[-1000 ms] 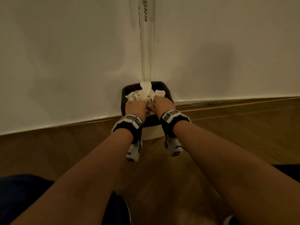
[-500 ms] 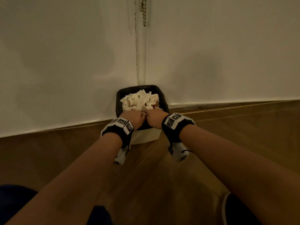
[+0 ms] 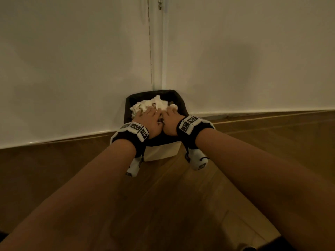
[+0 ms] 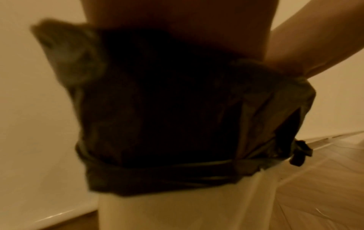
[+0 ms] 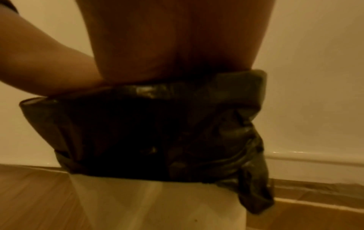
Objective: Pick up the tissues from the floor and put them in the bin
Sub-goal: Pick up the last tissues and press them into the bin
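A crumpled heap of white tissues fills the top of the bin, a white tub with a black liner standing in the wall corner. My left hand and right hand lie side by side on the heap, fingers stretched flat and pressing down on it. From the left wrist view I see only the heel of the left hand above the liner; its fingers are hidden inside the bin. The right wrist view likewise shows the right hand over the liner.
White walls meet just behind the bin, with a white skirting board along their foot. A bead chain hangs in the corner above. Wooden floor stretches in front of and beside the bin.
Both hands came down with the tissue heap into the bin mouth. Their fingers went from gripping the heap to lying flat on top of it.
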Demonstrator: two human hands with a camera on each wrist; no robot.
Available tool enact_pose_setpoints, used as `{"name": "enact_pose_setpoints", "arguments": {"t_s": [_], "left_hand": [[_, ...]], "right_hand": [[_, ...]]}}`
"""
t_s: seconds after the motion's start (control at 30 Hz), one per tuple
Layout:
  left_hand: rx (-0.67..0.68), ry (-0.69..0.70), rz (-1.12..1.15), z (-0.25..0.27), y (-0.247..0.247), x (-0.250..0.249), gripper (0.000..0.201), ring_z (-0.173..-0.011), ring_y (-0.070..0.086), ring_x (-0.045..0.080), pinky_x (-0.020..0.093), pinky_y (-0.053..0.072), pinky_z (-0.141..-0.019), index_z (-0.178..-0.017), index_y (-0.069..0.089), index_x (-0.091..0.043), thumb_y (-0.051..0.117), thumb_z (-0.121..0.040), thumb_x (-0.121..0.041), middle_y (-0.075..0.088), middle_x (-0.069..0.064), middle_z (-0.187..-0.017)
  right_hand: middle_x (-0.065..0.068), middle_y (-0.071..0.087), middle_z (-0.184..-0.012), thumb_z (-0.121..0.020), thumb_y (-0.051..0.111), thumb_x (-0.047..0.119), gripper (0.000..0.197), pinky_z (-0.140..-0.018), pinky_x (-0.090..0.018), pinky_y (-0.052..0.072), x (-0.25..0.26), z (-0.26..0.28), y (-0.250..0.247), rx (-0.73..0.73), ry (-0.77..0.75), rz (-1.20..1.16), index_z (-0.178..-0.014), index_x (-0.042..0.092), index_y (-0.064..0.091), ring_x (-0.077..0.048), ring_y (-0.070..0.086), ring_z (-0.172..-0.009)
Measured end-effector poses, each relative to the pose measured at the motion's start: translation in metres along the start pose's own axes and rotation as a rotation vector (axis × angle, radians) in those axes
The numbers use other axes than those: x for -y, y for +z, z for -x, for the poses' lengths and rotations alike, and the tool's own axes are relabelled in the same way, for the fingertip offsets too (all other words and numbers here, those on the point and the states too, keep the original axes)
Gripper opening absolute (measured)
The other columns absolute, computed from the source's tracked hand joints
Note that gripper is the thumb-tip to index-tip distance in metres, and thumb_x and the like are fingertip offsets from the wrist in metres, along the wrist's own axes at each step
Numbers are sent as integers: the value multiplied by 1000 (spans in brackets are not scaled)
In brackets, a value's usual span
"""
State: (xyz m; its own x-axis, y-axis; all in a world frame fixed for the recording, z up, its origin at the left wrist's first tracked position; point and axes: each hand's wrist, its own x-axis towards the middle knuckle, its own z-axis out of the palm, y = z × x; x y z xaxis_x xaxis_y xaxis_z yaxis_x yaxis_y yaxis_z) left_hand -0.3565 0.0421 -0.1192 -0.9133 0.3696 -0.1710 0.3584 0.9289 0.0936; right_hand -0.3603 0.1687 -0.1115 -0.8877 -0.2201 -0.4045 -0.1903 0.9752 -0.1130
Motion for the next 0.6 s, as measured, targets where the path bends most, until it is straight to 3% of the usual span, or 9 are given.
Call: {"name": "enact_pose_setpoints", "arguments": {"t_s": [0.1,0.17,0.23,0.3,0.37,0.4,0.5,0.6], "left_hand": [[91,-34,76,-12,2,-2,50,-139,26,28,42,18,-115,-145,29,-15,31,-99,-33,27,11,-152],[160,-78,100,-18,3,-2,46,-135,33,29,39,23,-111,-143,32,-10,30,-100,-25,33,12,-148],[163,-90,78,-19,7,-1,47,-137,29,27,34,16,-113,-147,25,-11,28,-102,-26,28,12,-151],[62,-104,13,-15,10,-1,56,-137,24,31,42,15,-114,-148,20,-21,32,-98,-43,22,10,-151],[17,-172,-42,-9,5,-5,63,-134,21,35,49,16,-111,-148,18,-27,36,-93,-52,18,10,-148],[15,-198,-56,-8,1,-8,62,-133,23,36,50,19,-110,-147,21,-26,38,-92,-51,21,12,-146],[-91,-196,-82,0,-13,-19,46,-125,40,33,47,34,-103,-135,42,-14,42,-95,-37,43,14,-136],[-296,-180,-57,12,-19,-28,30,-116,48,31,44,40,-94,-118,50,-10,47,-94,-27,53,13,-123]], "right_hand": [[-12,13,-157,-94,40,38,71,-115,-46,25,-2,-14,5,80,46,37,-151,14,4,-32,20,-143],[-11,24,-153,-95,41,38,67,-110,-45,34,-5,-20,7,104,73,47,-151,15,13,-31,32,-137],[-11,18,-156,-96,39,40,67,-111,-46,32,-4,-22,7,133,67,87,-152,18,8,-32,28,-139],[-12,6,-158,-96,37,44,70,-116,-47,21,-1,-21,4,109,20,119,-151,19,1,-32,15,-144],[-14,1,-157,-95,40,46,74,-117,-48,17,2,-14,-2,50,-3,130,-152,18,1,-36,10,-144],[-16,5,-156,-94,44,43,74,-115,-48,22,5,-9,-5,15,25,88,-151,15,7,-38,15,-141],[-18,23,-142,-90,54,25,53,-102,-45,39,7,12,-9,-258,88,-96,-135,5,37,-38,36,-125],[-16,34,-137,-90,53,26,45,-100,-39,38,4,31,-10,-424,84,-44,-130,5,43,-32,37,-125]]}}
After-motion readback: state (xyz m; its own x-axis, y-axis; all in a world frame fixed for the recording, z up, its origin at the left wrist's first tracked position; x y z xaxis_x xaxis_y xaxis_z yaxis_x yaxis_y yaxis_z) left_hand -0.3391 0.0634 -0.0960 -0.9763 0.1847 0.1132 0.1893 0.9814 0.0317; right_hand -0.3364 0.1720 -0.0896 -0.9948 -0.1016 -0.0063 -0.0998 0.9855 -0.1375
